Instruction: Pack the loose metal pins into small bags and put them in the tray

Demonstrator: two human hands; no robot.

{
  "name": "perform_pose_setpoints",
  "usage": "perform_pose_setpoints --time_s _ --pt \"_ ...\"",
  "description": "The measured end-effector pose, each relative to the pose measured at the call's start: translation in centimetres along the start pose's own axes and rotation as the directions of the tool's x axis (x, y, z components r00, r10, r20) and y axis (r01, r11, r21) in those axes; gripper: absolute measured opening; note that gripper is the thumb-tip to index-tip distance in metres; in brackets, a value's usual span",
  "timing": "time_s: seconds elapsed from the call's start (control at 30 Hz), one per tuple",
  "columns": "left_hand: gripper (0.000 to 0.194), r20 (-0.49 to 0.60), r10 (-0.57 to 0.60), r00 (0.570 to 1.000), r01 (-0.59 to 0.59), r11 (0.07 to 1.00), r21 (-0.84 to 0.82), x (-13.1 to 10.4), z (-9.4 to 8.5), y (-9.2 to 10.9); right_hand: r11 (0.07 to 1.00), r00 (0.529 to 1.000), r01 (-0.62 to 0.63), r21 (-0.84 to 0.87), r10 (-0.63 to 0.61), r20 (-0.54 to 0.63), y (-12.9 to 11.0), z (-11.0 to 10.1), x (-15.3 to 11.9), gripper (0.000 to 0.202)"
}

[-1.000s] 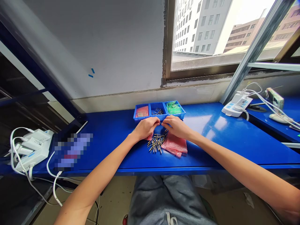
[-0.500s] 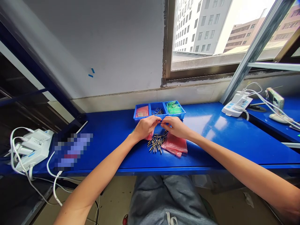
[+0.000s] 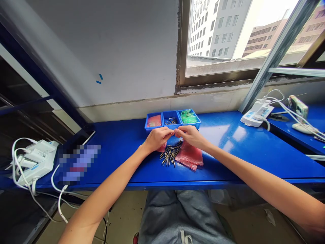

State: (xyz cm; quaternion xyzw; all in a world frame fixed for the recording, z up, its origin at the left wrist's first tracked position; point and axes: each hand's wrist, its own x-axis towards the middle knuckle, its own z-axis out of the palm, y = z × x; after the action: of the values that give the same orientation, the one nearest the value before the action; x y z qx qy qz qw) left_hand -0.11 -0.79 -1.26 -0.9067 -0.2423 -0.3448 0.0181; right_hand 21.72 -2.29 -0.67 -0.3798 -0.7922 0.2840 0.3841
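My left hand [image 3: 157, 138] and my right hand [image 3: 191, 136] meet at the fingertips above the blue table. Both are closed in a pinch; what lies between the fingers is too small to make out. Just below them is a loose pile of small metal pins [image 3: 169, 155], dark and silvery. Flat red plastic bags [image 3: 190, 158] lie to the right of the pile, partly under my right hand. Another bit of red plastic [image 3: 162, 148] shows beside my left hand, mostly covered by it.
Behind my hands stand three joined blue bins: one with red bags [image 3: 154, 121], one with metal pins [image 3: 171, 120], one with green bags [image 3: 189, 117]. White power strips with cables [image 3: 38, 159] [image 3: 257, 112] sit left and right. A blurred-out object [image 3: 80, 164] lies at the left.
My right fingers have shifted slightly and straightened toward my left fingertips. The pile, bags and bins stay where they were.
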Motion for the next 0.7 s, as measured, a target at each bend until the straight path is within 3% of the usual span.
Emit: perform_pose_setpoints --time_s 0.1,0.17,0.3,0.4,0.53,0.7 --pt "0.025 -0.034 0.029 0.999 -0.03 0.999 -0.016 -0.01 0.14 -0.04 0.996 0.999 -0.052 0.075 0.052 0.002 -0.17 -0.3 0.12 0.036" --pt "0.025 -0.074 0.035 0.997 -0.038 0.999 -0.035 -0.01 0.22 0.05 0.965 0.99 -0.136 0.222 0.127 0.058 -0.37 -0.42 0.17 0.029" --pt "0.026 -0.214 0.018 0.977 -0.033 0.997 -0.07 0.03 0.32 0.24 0.708 0.939 -0.345 0.616 0.267 0.219 -0.65 -0.56 0.21 0.022" --pt "0.028 -0.239 -0.001 0.971 -0.023 0.995 -0.096 0.06 0.39 0.19 0.582 0.922 -0.386 0.716 0.262 0.284 -0.65 -0.69 0.15 0.026" --pt "0.027 -0.228 -0.002 0.974 -0.021 0.995 -0.095 0.01 0.6 -0.02 0.56 0.916 -0.4 0.725 0.261 0.305 -0.49 -0.62 0.02 0.026" --pt "0.026 -0.264 -0.003 0.964 -0.015 0.998 -0.066 0.05 0.7 0.18 0.583 0.926 -0.373 0.722 0.288 0.246 -0.25 -0.38 0.0 0.031"
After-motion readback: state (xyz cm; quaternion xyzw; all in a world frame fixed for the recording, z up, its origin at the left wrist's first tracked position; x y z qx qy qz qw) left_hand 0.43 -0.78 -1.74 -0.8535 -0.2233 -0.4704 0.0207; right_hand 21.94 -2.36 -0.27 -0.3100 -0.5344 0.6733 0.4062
